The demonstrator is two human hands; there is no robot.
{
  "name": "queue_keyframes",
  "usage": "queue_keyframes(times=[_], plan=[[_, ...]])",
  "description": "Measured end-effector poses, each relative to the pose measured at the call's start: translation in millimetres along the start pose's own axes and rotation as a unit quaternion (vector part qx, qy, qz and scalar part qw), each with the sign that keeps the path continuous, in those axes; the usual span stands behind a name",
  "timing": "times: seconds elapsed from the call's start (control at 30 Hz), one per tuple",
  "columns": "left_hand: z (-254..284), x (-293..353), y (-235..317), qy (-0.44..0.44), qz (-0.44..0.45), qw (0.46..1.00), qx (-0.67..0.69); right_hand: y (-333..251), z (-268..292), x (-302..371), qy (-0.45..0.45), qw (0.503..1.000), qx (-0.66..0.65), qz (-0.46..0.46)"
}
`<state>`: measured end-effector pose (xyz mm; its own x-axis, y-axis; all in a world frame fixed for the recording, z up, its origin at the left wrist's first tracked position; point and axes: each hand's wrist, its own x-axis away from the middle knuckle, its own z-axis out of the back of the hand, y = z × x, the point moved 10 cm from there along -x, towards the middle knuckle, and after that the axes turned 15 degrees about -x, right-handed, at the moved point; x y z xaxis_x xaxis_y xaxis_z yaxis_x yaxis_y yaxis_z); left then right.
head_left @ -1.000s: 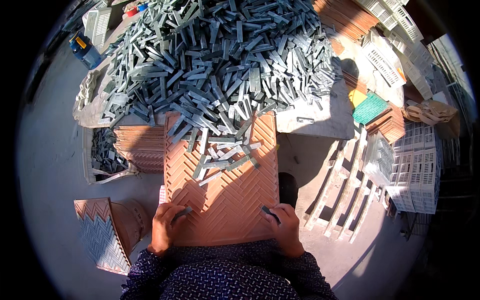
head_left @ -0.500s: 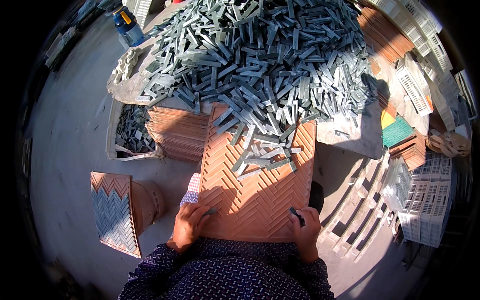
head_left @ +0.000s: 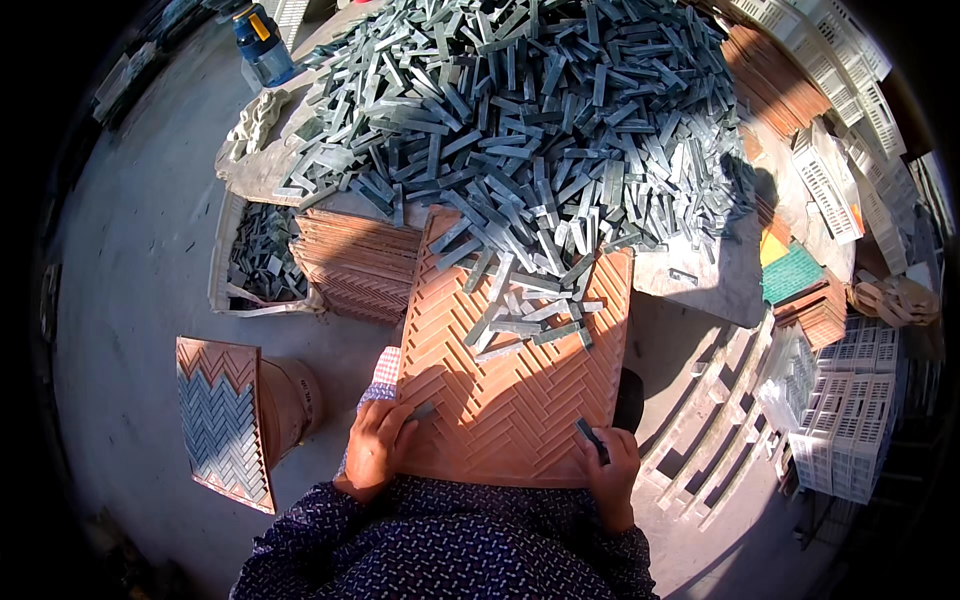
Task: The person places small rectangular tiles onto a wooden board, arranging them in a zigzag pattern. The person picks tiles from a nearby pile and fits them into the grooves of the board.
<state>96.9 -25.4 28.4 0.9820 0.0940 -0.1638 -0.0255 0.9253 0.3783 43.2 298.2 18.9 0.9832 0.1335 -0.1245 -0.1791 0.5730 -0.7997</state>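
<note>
A reddish-brown tray with herringbone slots (head_left: 490, 425) lies in front of me, its near edge against my body. At its near left corner, my left hand (head_left: 375, 448) is closed on a short grey stone strip (head_left: 422, 409), which pokes out past the fingertips. By the near right corner, my right hand (head_left: 612, 468) pinches a dark stone strip (head_left: 588, 432) between thumb and fingers. Several loose strips (head_left: 520, 326) are scattered over the tray's far half. They run into a large heap of grey-green strips (head_left: 500, 120) on the table beyond.
A tray partly filled with grey strips (head_left: 218, 420) rests on a brown bucket (head_left: 292, 400) at left. Stacked trays (head_left: 355, 262) and a white crate of fragments (head_left: 225, 262) stand beside the table (head_left: 720, 285). At right are a wooden pallet (head_left: 705, 425) and white crates (head_left: 845, 430).
The strip in my right hand has tilted a little and sticks out farther from the fingers. My left hand has shifted slightly, its strip still at the tray's corner. The loose strips lie as before.
</note>
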Motion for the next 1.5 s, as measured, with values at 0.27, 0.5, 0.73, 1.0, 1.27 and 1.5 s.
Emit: queue_keyframes(times=[0.27, 0.5, 0.73, 1.0, 1.27, 1.5], plan=[[-8, -10, 9, 0.016, -0.013, 1.0, -0.005, 7, 1, 0, 0.012, 0.999, -0.035, -0.022], [-6, -10, 8, 0.042, -0.008, 0.998, -0.038, 11, 1, -3, 0.002, 0.998, -0.048, -0.039], [-8, -17, 3, -0.004, 0.018, 1.0, 0.008, -1, 2, -7, 0.021, 0.999, -0.019, -0.015], [0, -18, 1, -0.044, 0.01, 0.999, 0.012, -2, -1, -9, -0.001, 0.999, -0.047, -0.016], [-5, -26, -3, -0.044, 0.014, 0.998, 0.038, -1, 0, -11, 0.002, 0.999, -0.037, -0.015], [-1, -24, 7, -0.039, -0.023, 0.999, -0.025, -2, 0, -11, -0.003, 0.999, -0.045, -0.016]])
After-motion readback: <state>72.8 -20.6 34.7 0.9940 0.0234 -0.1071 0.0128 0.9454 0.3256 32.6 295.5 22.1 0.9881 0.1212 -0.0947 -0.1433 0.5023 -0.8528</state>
